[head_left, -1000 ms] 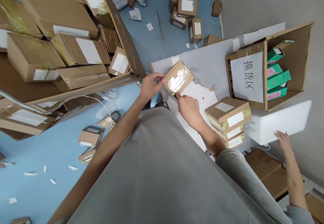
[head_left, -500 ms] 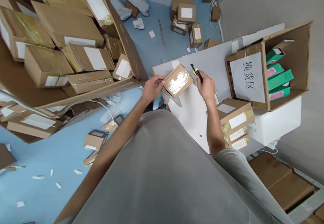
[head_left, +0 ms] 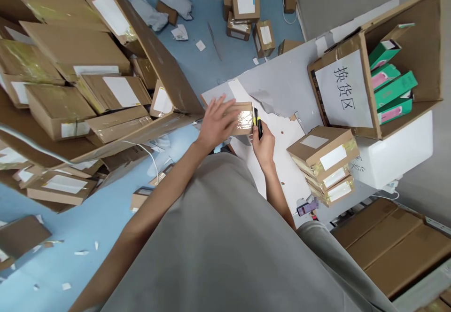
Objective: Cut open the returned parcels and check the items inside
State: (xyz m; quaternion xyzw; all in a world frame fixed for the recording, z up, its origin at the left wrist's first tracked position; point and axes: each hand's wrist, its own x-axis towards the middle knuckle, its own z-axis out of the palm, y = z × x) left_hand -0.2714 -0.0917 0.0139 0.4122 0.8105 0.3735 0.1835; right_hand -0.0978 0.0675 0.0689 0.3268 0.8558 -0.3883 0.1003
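A small taped cardboard box (head_left: 244, 118) lies on the white work surface in front of me. Over its left part my left hand (head_left: 218, 120) is spread, fingers apart and resting across the top; they hide that side. My right hand (head_left: 263, 143) is closed around a black and yellow utility knife (head_left: 259, 126). The knife points away from me along the box's right edge, its tip by the far right corner. Whether the blade touches the cardboard, I cannot tell.
A big carton (head_left: 176, 74) full of parcels stands at left. On the right are stacked boxes (head_left: 322, 147), a carton with a paper sign (head_left: 343, 93) holding green boxes, a white bin (head_left: 398, 150) and a phone (head_left: 307, 207). Parcels (head_left: 264, 37) and paper scraps litter the blue floor.
The box has turned squarer to me. My left hand has moved from its corner onto its top. My right hand has brought the knife left and nearer, to the box's right edge.
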